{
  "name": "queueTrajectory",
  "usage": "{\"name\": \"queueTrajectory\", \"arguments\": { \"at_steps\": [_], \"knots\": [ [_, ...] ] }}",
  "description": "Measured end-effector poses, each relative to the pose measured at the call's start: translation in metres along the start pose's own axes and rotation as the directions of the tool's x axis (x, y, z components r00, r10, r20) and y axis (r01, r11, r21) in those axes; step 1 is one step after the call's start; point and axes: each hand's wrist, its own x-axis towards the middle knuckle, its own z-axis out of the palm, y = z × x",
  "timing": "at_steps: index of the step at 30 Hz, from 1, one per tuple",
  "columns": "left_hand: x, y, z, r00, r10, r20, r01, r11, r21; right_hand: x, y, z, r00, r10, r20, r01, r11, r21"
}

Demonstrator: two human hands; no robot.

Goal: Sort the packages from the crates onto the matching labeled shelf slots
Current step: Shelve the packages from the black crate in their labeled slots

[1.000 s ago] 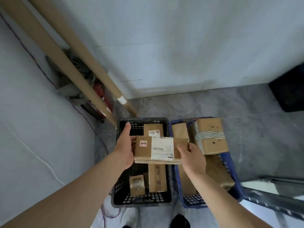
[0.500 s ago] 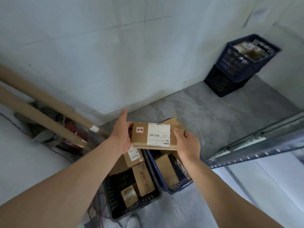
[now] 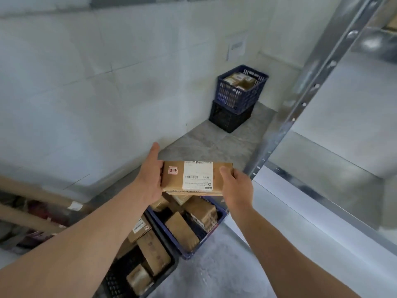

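A flat brown cardboard package [image 3: 174,183] with a white shipping label and a small red-edged sticker marked "2-2" is held level in front of me. My left hand [image 3: 150,179] grips its left end, thumb pointing up. My right hand [image 3: 237,187] grips its right end, thumb on top. Below it on the floor stand a blue crate [image 3: 221,218] and a black crate [image 3: 171,265], both holding several brown packages. A metal shelf unit [image 3: 318,203] rises at the right, its boards bare where I can see them.
A blue crate with packages [image 3: 240,97] sits stacked on a black crate [image 3: 229,119] in the far corner. Long cardboard tubes [image 3: 32,214] lean against the left wall over some clutter. White tiled wall ahead; grey stone floor between the crates.
My view has swung up and to the right, from the crates toward the shelf. Both hands have lifted the package away from the crates; the grip is unchanged.
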Motion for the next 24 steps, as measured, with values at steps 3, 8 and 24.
{"name": "queueTrajectory", "arguments": {
  "at_steps": [3, 8, 24],
  "knots": [
    [-0.021, -0.006, 0.036, 0.997, 0.000, 0.071, -0.004, 0.999, 0.047, -0.010, 0.011, -0.041, 0.997, 0.016, -0.072, -0.014, 0.999, 0.033],
    [-0.054, -0.015, 0.095, 0.987, 0.025, 0.161, -0.048, 0.989, 0.138, -0.032, 0.025, -0.109, 0.984, 0.032, -0.176, -0.021, 0.998, 0.067],
    [-0.141, -0.075, 0.264, 0.797, -0.091, 0.598, -0.210, 0.885, 0.415, -0.121, 0.080, -0.285, 0.773, 0.183, -0.608, -0.065, 0.975, 0.212]
  ]
}}
